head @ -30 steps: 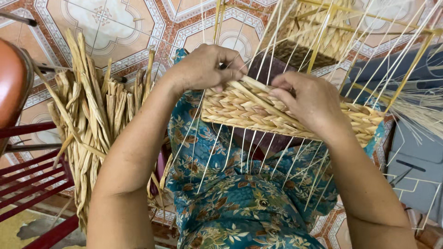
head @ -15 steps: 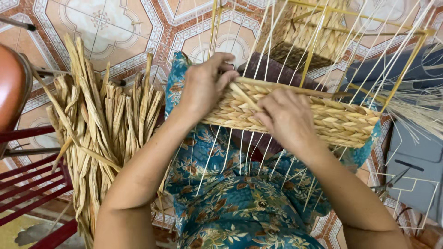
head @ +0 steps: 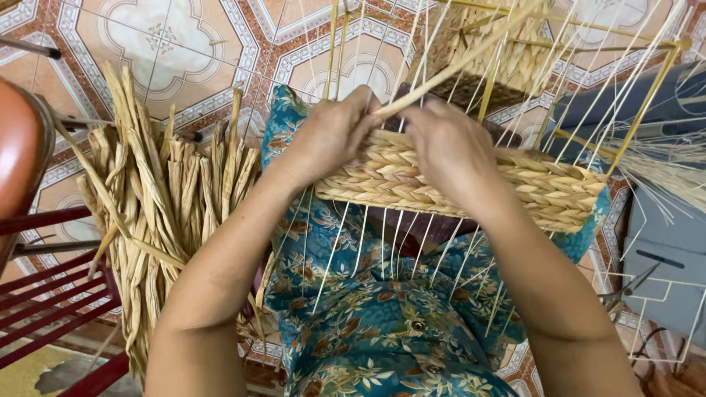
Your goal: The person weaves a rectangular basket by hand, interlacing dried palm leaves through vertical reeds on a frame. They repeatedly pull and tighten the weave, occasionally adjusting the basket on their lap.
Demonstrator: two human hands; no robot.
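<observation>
Your left hand [head: 332,140] and right hand [head: 450,151] meet at the top edge of the woven basket [head: 548,195], which rests on your lap over the blue floral cloth [head: 382,323]. Both hands are curled closed, pinching one long pale straw strand [head: 460,62] that runs up and away to the far right. The basket's thin white frame wires [head: 368,242] stand bare below the woven band. What lies inside the basket you cannot tell. A bundle of dried straw [head: 158,220] lies on the tiled floor [head: 176,51] to the left.
</observation>
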